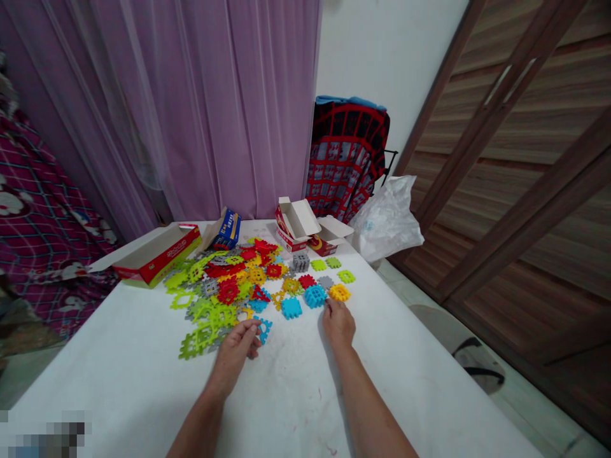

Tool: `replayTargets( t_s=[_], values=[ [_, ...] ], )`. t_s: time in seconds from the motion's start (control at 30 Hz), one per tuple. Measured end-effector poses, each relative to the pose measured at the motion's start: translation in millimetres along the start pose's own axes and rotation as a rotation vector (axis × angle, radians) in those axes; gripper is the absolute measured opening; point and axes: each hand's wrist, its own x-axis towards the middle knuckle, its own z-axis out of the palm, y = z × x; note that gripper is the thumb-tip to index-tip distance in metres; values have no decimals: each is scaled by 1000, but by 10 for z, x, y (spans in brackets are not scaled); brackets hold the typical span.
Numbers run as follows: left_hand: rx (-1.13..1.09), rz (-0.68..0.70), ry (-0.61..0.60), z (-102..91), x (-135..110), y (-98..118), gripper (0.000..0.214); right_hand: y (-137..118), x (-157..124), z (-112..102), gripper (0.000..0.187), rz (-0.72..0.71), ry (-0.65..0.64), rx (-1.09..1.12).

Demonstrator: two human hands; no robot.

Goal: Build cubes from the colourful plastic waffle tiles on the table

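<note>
My left hand [238, 346] is closed, its fingertips at the edge of a flat blue interlocking plastic piece [264, 329] partly hidden behind them. My right hand [340, 323] is also closed, with its fingertips against a round-toothed blue stack of interlocking pieces [315, 296]. Just beyond that hand lies a yellow gear-shaped piece [340, 292]. Left of the blue stack sits a square blue block [291, 308]. A loose heap of green, red, yellow, grey and blue interlocking pieces [228, 290] spreads past my left hand.
Small green squares [346, 276], a grey stack [300, 261] and a red piece [307, 280] lie farther back on the white table [296, 394]. Opened red boxes [176, 257], a blue box [229, 229] and another open carton [298, 222] line the back. A plastic bag [389, 219] stands at the right edge.
</note>
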Motion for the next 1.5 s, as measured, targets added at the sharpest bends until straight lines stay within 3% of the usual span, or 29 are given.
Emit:
replayTargets(
  t_s=[1.5],
  values=[
    [6, 22, 1, 3, -8, 22, 46, -13, -11, -26, 29, -27, 12, -2]
  ],
)
